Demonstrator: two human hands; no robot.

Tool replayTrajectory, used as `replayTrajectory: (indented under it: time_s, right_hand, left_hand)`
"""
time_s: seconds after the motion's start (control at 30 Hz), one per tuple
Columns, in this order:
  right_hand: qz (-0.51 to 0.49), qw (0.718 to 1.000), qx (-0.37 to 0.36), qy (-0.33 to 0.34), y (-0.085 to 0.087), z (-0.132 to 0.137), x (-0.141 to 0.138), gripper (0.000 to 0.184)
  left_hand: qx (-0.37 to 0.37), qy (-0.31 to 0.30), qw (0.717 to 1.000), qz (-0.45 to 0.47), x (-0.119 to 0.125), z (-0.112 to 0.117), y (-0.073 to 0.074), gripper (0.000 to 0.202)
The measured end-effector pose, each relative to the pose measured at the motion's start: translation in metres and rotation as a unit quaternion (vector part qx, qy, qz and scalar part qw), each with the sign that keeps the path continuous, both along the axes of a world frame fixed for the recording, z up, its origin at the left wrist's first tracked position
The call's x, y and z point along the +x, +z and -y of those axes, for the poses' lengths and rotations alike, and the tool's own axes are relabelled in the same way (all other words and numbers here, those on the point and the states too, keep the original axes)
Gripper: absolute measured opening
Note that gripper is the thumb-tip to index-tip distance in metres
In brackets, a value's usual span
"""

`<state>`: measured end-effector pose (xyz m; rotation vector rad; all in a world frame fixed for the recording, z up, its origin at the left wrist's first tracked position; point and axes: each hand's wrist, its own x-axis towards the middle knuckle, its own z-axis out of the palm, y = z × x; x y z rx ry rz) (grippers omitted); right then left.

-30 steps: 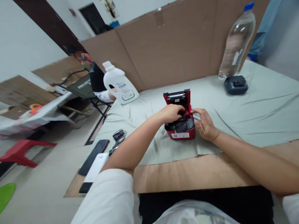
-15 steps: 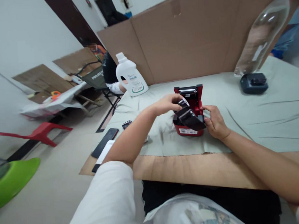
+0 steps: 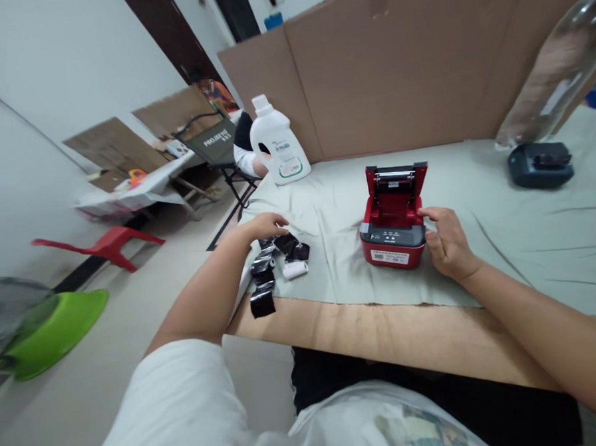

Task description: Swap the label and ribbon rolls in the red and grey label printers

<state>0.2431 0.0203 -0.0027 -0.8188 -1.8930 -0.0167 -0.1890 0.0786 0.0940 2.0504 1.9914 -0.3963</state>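
A small red label printer (image 3: 393, 234) stands on the grey-green cloth with its lid tilted up and its bay showing. My right hand (image 3: 446, 243) rests against the printer's right side, fingers curled loosely on it. My left hand (image 3: 262, 226) is off to the left, fingers bent over a black ribbon strip (image 3: 263, 278) that trails down over the table's front edge. A small white roll (image 3: 295, 270) lies beside the strip.
A white detergent jug (image 3: 279, 151) stands at the back left by the cardboard wall (image 3: 400, 71). A dark device (image 3: 539, 165) and a clear bottle (image 3: 553, 83) are at the back right. A person sits on a folding chair beyond the table; a red stool and green basin are on the floor.
My left hand lifted the black ribbon piece out of the printer and carried it left onto the cloth. My right hand stayed at the printer's side. The view panned left.
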Motion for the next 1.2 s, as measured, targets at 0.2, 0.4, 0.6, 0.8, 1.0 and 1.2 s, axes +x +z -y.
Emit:
replayTrajectory:
  time_s: [0.2, 0.4, 0.6, 0.8, 1.0, 1.2]
  right_hand:
    - [0.008, 1.000, 0.004, -0.002, 0.000, 0.000, 0.001, 0.041]
    - [0.012, 1.000, 0.003, -0.006, 0.002, 0.000, 0.000, 0.041]
    - [0.019, 1.000, 0.000, -0.005, 0.004, 0.001, 0.000, 0.040]
    - [0.025, 1.000, 0.009, -0.015, 0.008, 0.003, -0.002, 0.035]
    - [0.021, 0.998, 0.057, -0.011, 0.013, 0.005, -0.002, 0.039]
    - [0.111, 0.989, 0.087, 0.032, 0.017, 0.016, -0.006, 0.056]
  left_hand:
    - [0.040, 0.054, 0.997, -0.027, -0.026, 0.008, -0.022, 0.048]
    - [0.150, 0.120, 0.980, -0.046, -0.033, 0.015, -0.016, 0.045]
    - [0.440, 0.102, 0.884, 0.124, 0.002, 0.038, 0.059, 0.042]
    - [-0.007, -0.269, 0.873, 0.406, 0.109, 0.097, 0.091, 0.035]
    - [0.051, -0.346, 0.861, 0.368, 0.188, 0.079, 0.046, 0.032]
    - [0.132, -0.342, 0.880, 0.304, 0.224, 0.015, 0.012, 0.033]
